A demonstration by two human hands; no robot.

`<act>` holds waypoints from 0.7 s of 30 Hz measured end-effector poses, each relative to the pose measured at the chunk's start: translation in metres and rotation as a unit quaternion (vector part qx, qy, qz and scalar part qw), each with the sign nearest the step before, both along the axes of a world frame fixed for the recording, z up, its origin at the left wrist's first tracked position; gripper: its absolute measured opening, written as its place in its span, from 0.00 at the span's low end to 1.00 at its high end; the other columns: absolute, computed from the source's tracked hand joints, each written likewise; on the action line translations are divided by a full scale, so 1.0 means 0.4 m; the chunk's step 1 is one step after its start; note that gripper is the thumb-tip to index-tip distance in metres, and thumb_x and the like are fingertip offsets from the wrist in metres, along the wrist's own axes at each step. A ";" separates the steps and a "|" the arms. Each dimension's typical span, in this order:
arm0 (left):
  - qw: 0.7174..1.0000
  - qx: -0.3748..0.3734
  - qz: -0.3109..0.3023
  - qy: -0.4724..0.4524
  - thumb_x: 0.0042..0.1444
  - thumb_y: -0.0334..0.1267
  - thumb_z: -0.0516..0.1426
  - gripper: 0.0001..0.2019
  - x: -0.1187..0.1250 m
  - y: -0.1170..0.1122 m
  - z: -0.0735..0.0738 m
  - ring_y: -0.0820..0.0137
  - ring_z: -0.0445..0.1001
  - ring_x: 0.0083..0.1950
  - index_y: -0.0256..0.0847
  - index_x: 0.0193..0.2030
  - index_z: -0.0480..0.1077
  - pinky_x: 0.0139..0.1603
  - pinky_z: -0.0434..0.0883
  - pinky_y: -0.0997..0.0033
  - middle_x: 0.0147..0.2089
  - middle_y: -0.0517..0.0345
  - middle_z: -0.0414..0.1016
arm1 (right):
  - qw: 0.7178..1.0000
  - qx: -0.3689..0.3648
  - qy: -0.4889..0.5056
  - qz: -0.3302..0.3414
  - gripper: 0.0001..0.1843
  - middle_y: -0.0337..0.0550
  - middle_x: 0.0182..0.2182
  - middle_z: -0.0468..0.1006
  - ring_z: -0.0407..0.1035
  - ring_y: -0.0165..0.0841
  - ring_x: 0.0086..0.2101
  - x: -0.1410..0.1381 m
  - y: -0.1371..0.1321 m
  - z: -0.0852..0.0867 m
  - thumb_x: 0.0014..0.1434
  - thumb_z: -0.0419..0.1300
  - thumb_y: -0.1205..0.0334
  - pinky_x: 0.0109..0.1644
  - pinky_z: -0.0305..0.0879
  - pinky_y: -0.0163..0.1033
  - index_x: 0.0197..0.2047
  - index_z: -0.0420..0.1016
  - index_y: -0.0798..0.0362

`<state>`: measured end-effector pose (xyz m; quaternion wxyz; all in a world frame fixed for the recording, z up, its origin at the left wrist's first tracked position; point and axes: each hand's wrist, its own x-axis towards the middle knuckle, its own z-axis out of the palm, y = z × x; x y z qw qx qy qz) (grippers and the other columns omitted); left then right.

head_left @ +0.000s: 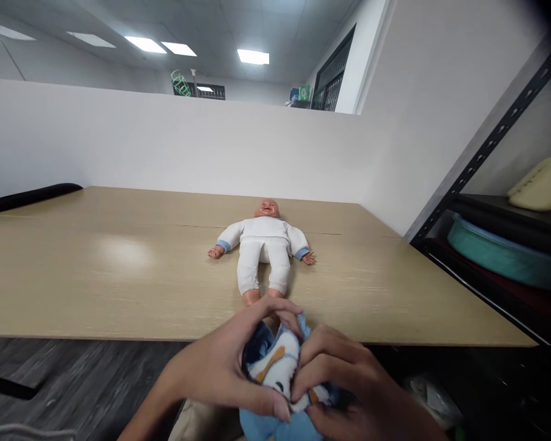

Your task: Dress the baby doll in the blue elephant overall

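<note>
left hand [220, 367]: curled, clenched on blue garment [275, 367] | right hand [349, 380]: fingers bent, same garment pinched | doll [264, 248]: laid supine near worktop [119, 275] front edge

Single view, head-worn. Aimed forward and slightly down along wooden surface [119, 275] toward white partition [165, 141]. Near edge of surface seen just ahead; doll [264, 245] framed centre, mid-depth, feet toward camera. Left hand [220, 367], right hand [349, 380] and blue cloth [273, 361] caught very close at bottom edge, partly cropped. Shelf rack [487, 147] clipped at right; ceiling [211, 24] included above.
</note>
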<state>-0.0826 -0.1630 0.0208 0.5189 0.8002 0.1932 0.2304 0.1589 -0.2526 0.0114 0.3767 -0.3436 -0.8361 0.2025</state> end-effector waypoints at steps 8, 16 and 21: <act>0.983 0.126 -0.031 -0.127 0.59 0.35 0.71 0.05 0.046 0.160 0.101 0.68 0.77 0.43 0.40 0.39 0.80 0.48 0.71 0.70 0.39 0.57 0.81 | 0.992 -0.037 -0.049 -0.112 0.24 0.41 0.51 0.77 0.74 0.38 0.51 0.080 0.131 0.096 0.62 0.73 0.55 0.55 0.72 0.40 0.59 0.72 0.40; 0.981 0.102 -0.040 -0.161 0.62 0.35 0.69 0.05 0.072 0.281 0.143 0.71 0.75 0.41 0.40 0.40 0.78 0.42 0.71 0.73 0.39 0.57 0.77 | 0.987 -0.138 -0.076 0.035 0.19 0.41 0.48 0.75 0.69 0.39 0.50 0.128 0.301 0.142 0.60 0.73 0.46 0.58 0.65 0.42 0.48 0.79 0.47; 0.980 0.119 0.020 -0.156 0.65 0.41 0.66 0.09 0.099 0.350 0.179 0.76 0.70 0.36 0.40 0.44 0.74 0.36 0.67 0.77 0.40 0.59 0.73 | 0.984 -0.162 0.035 0.066 0.19 0.41 0.51 0.73 0.69 0.38 0.51 0.133 0.394 0.153 0.59 0.75 0.55 0.58 0.66 0.42 0.50 0.76 0.48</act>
